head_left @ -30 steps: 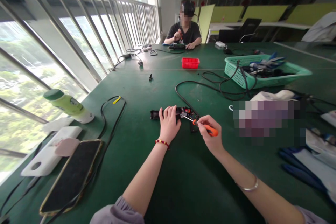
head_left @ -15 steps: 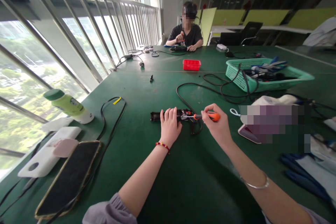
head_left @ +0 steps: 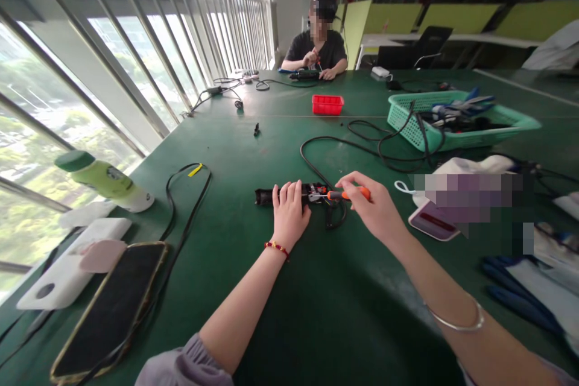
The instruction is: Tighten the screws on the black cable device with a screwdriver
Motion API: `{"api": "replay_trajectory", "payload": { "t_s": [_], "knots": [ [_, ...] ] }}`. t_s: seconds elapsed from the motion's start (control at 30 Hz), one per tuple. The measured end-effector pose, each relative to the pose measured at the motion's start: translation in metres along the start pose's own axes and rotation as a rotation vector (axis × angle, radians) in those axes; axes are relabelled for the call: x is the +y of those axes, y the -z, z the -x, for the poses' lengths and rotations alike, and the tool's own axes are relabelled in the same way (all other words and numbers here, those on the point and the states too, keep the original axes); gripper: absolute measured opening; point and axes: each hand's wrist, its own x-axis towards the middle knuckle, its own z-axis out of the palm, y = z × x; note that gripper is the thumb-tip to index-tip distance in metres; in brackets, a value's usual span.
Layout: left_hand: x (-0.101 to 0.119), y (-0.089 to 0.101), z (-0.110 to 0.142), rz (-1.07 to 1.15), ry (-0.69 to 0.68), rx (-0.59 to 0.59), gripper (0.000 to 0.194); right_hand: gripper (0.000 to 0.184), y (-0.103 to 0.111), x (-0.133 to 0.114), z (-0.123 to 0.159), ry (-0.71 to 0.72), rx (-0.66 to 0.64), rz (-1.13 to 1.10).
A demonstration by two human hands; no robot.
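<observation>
Several left fingers point(head_left: 290, 194) clasp the black tool point(head_left: 316, 191) beneath; right fingers point(head_left: 353, 179) grip a screwdriver point(head_left: 335, 195).

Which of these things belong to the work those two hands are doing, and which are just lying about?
In the work:
black device, its insides partly exposed, under the left hand
orange-handled screwdriver, in the right hand

Apparently just lying about:
green-capped bottle
dark-screened phone
blue-and-white gloves

Can't tell: red tray
</observation>
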Motion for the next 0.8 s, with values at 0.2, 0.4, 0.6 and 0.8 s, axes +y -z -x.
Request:
{"api": "replay_trajectory", "payload": {
  "t_s": [0.2, 0.4, 0.6, 0.8],
  "knots": [
    [0.0, 0.0, 0.0, 0.005, -0.006, -0.004, 0.054, 0.013, 0.0, 0.004, -0.008, 0.014, 0.069, -0.124],
    [0.0, 0.0, -0.001, -0.001, 0.0, -0.001, 0.054, 0.033, 0.012, 0.014, -0.009, -0.016, 0.03, -0.003],
    [0.0, 0.0, -0.003, -0.003, -0.002, 0.0, 0.053, 0.023, 0.014, 0.013, -0.006, 0.036, 0.07, 0.01],
    [0.0, 0.0, -0.003, -0.002, 0.002, -0.006, 0.053, 0.025, 0.014, 0.006, -0.002, 0.024, 0.017, 0.112]
  ]
}}
